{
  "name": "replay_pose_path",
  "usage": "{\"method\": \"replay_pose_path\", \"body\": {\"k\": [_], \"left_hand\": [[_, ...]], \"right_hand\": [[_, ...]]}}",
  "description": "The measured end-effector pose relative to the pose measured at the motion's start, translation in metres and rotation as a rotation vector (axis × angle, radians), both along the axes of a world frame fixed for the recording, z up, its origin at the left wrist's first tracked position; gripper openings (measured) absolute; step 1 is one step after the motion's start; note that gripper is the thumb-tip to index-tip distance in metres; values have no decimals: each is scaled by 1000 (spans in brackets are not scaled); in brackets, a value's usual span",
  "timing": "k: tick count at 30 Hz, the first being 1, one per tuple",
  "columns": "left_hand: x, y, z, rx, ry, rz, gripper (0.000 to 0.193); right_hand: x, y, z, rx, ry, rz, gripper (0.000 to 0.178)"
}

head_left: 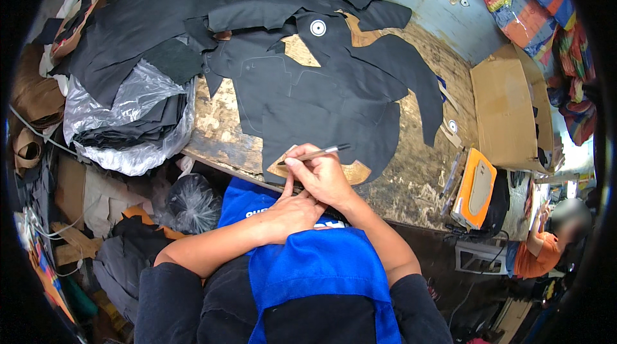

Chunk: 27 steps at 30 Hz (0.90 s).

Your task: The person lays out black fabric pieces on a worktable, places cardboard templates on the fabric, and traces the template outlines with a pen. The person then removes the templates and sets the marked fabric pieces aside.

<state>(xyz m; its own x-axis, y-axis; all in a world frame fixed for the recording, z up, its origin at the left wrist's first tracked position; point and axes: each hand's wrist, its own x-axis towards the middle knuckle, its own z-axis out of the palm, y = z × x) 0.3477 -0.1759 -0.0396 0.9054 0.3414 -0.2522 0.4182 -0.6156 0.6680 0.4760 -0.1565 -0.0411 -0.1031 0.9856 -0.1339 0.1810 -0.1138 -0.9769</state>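
My right hand [315, 172] pinches a slim silver-and-black pen [335, 149], its tip pointing left, at the near edge of a black sheet of leather-like material [308, 119]. Beneath that hand, tan pieces [357, 172] show on both sides; whether they are one template is hidden. My left hand [295, 215] lies just below the right, one finger stretched up toward the tan edge and the other fingertips partly covered by my right hand. Thin pale outlines run across the upper part of the black sheet.
The worn wooden table [418, 183] carries overlapping black sheets [154, 10]. At left, a clear plastic bag [122, 113] holds stacked black pieces. On the right stand a cardboard box [511, 113] and an orange case [474, 190]. Beyond them is a person in orange [540, 257].
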Motion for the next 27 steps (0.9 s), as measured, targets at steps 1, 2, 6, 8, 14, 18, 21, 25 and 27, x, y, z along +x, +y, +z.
{"method": "replay_pose_path", "body": {"k": [1,2,6,8,14,18,21,25,27], "left_hand": [[0,0,-2,-3,-28,5,72],[0,2,-5,-60,-31,5,68],[3,4,-12,-52,-33,-14,61],[4,5,-10,-35,-8,-42,65],[1,6,9,-89,-10,15,61],[3,8,13,-85,28,-8,62],[4,9,11,-66,77,-24,62],[7,10,11,2,147,-48,66],[10,10,14,55,147,-33,69]], "right_hand": [[-3,2,1,127,-57,46,19],[-5,4,2,200,-134,82,20],[-14,10,5,362,-319,101,26],[-15,12,6,425,-378,51,24],[-4,17,7,377,-427,-160,11],[-4,18,4,360,-381,-199,11],[-2,16,1,423,-404,-183,11],[10,2,1,469,-474,-228,12],[25,-6,5,495,-587,-244,11]]}}
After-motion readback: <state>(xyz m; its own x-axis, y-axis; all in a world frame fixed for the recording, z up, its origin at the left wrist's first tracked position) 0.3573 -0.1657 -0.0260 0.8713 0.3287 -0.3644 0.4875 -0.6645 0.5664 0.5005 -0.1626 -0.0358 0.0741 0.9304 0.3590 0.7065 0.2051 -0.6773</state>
